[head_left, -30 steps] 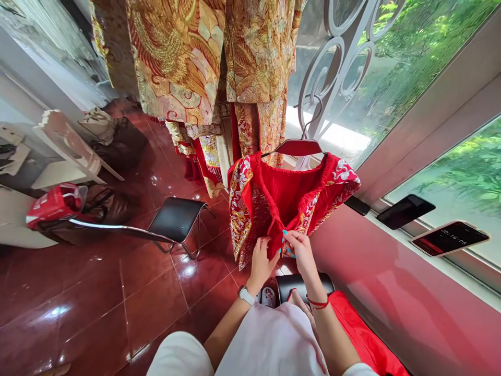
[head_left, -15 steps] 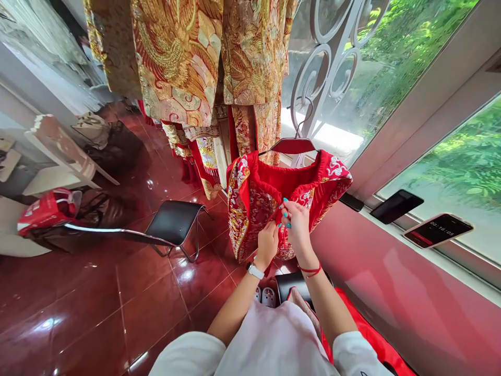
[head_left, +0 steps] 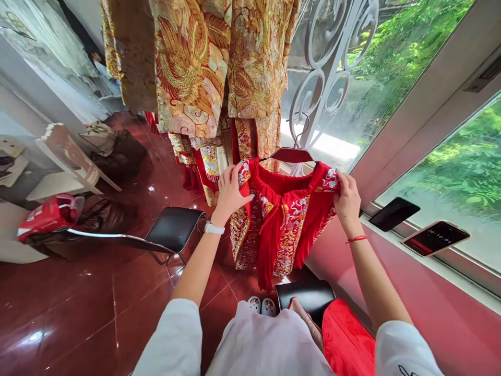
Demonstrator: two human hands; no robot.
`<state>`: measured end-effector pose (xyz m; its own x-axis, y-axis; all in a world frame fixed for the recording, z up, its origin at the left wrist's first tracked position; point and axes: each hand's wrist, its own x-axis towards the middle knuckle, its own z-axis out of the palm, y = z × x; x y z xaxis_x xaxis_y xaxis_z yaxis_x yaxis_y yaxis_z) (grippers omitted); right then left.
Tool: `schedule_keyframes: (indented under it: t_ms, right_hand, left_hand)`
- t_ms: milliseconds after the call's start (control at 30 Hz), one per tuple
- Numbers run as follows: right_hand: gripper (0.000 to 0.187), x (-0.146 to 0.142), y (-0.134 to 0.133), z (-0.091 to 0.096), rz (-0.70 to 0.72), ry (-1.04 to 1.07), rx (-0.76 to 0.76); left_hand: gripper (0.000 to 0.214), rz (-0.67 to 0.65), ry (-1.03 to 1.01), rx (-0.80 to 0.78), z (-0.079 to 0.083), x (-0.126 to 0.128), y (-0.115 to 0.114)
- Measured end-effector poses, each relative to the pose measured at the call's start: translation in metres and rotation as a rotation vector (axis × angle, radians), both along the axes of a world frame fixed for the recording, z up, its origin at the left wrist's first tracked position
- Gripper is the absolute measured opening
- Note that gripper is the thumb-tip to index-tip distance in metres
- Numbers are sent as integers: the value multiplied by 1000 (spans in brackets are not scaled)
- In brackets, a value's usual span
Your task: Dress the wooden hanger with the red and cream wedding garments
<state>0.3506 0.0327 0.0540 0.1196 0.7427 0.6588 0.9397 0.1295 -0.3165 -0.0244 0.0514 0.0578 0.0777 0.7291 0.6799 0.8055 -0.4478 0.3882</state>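
Observation:
A red embroidered garment (head_left: 287, 224) hangs from a dark red hanger (head_left: 291, 154) hooked on the white window grille (head_left: 329, 78). My left hand (head_left: 230, 189) grips the garment's left shoulder, fingers closed on the cloth. My right hand (head_left: 346, 196) grips its right shoulder the same way. The garment's front hangs gathered together below, with red ties dangling in the middle.
Gold embroidered robes (head_left: 203, 68) hang right behind. A black stool (head_left: 172, 230) stands to the left, another black stool (head_left: 309, 295) near my feet with red cloth (head_left: 346, 339) beside it. Two phones (head_left: 434, 237) lie on the windowsill at right. A red bag (head_left: 49, 214) lies far left.
Both hands left the ties at the garment's front middle, moved up and apart, and now hold its two shoulders. The front hangs gathered and narrower.

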Motion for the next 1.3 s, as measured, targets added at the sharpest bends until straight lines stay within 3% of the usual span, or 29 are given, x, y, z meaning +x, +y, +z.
schedule_keyframes:
  t_ms: [133, 233, 300, 367, 500, 633, 767, 933, 1133, 1200, 1300]
  right_hand:
    - [69, 45, 14, 22, 245, 22, -228]
    - [50, 88, 28, 40, 494, 209, -486]
    - [39, 103, 38, 42, 530, 319, -561]
    - [39, 99, 42, 32, 474, 316, -490]
    - [57, 58, 32, -7, 210, 25, -204]
    - [45, 24, 23, -41, -152, -99, 23]
    - [40, 16, 34, -53, -304, -47, 139]
    - [33, 18, 49, -38, -301, -67, 85]
    - [32, 30, 38, -11, -197, -361, -81]
    - [39, 35, 38, -12, -148, -368, -179]
    - [61, 42, 40, -24, 21, -274, -296]
  left_hand:
    - [72, -41, 37, -24, -6, 4, 18]
    - [66, -74, -18, -49, -8, -2, 17]
    - [66, -91, -51, -60, -7, -8, 17]
    - [66, -98, -73, -44, -4, -15, 19]
    - [58, -57, -77, 32, 3, -24, 23]
    - [57, -53, -57, -1, 5, -27, 26]
    - [58, -50, -5, -62, 3, -23, 27]
    - [67, -38, 237, -125, 16, -32, 25]
    - [72, -217, 442, -140, 53, -76, 42]
    - [69, -206, 424, -120, 53, -81, 49]
    - [65, -190, 289, -106, 37, -75, 52]
